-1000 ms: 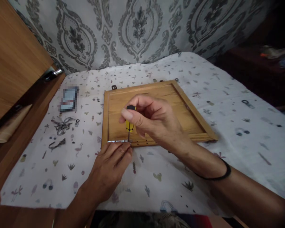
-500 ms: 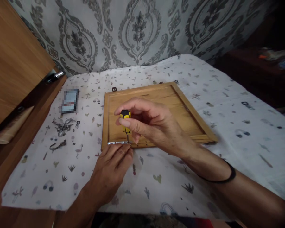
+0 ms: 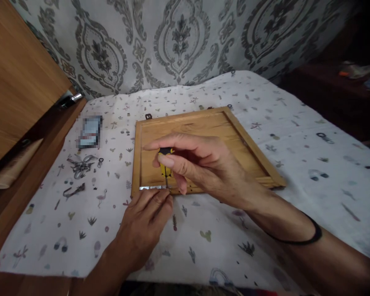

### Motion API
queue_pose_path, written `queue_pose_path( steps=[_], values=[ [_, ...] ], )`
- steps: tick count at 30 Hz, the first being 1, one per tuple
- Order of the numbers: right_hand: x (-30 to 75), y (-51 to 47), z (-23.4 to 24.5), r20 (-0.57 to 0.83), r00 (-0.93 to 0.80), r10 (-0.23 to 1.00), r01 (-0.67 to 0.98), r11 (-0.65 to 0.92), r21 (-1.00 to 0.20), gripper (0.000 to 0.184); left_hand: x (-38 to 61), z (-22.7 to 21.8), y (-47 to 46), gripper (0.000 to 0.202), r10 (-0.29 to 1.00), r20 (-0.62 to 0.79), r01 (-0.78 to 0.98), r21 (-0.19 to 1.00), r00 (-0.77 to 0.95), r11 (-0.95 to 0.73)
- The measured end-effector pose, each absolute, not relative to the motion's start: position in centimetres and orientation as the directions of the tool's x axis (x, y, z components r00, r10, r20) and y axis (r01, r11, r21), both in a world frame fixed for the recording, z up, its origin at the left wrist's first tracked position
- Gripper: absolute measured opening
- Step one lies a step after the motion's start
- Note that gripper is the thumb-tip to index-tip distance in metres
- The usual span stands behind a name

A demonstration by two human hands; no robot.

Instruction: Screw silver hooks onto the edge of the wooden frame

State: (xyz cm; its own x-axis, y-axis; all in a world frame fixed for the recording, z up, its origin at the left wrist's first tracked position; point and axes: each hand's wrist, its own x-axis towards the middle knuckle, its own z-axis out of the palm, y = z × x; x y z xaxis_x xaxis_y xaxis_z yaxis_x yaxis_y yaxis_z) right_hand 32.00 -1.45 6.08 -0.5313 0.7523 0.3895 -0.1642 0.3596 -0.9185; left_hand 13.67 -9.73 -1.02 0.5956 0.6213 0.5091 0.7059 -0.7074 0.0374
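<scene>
A shallow wooden panel with a raised, honey-coloured frame (image 3: 200, 123) is the landmark. A thin, shiny metal strip (image 3: 149, 188) lies along its near edge, towards the near left corner, its long axis running with that edge. The left hand (image 3: 148, 218) is nearer to the strip, reaching from in front of the panel with fingertips along the near edge; whether it pinches or only presses cannot be told. Over the panel, the right hand (image 3: 200, 164) pinches a short yellow-and-black screwdriver (image 3: 165, 170) between thumb and fingers. The shaft stands nearly upright, crosswise to the strip, pointing down to its right end on the panel's near edge, just beside the left fingertips; exact tip contact is too small to tell.
</scene>
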Motion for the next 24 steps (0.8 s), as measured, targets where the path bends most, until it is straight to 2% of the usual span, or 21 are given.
queue_pose_path(
  steps=[2,7,11,13,16,20,24],
  values=[
    [31.7,-1.5,5.9,0.409,-0.483,0.774,-0.185,0.367,-0.912,0.010,13.7,-1.0,-9.6,0.021,0.622,0.513,0.708,0.038,0.592,-0.705],
    [31.4,-1.6,5.7,0.405,-0.387,0.828,-0.187,0.360,-0.914,0.027,13.7,-1.0,-9.7,0.022,0.614,0.531,0.708,0.036,0.584,-0.705],
    [32.2,-1.3,6.1,0.393,-0.502,0.770,-0.189,0.346,-0.919,0.014,13.6,-1.0,-9.8,0.021,0.621,0.519,0.707,0.044,0.587,-0.705],
    [32.5,-1.2,6.1,0.388,-0.555,0.736,-0.183,0.347,-0.920,0.013,13.6,-1.0,-9.8,0.021,0.625,0.509,0.707,0.045,0.592,-0.706],
    [32.3,-1.0,5.8,0.407,-0.508,0.759,-0.188,0.363,-0.913,0.010,13.6,-1.1,-9.8,0.022,0.632,0.493,0.706,0.049,0.598,-0.706],
    [31.5,-1.1,5.3,0.479,-0.337,0.811,-0.153,0.455,-0.877,0.027,13.6,-1.1,-9.8,0.022,0.634,0.502,0.711,0.054,0.588,-0.701],
    [31.4,-1.2,5.4,0.461,-0.365,0.809,-0.159,0.433,-0.887,0.032,13.7,-0.9,-9.8,0.022,0.626,0.519,0.711,0.049,0.581,-0.701]
  ],
)
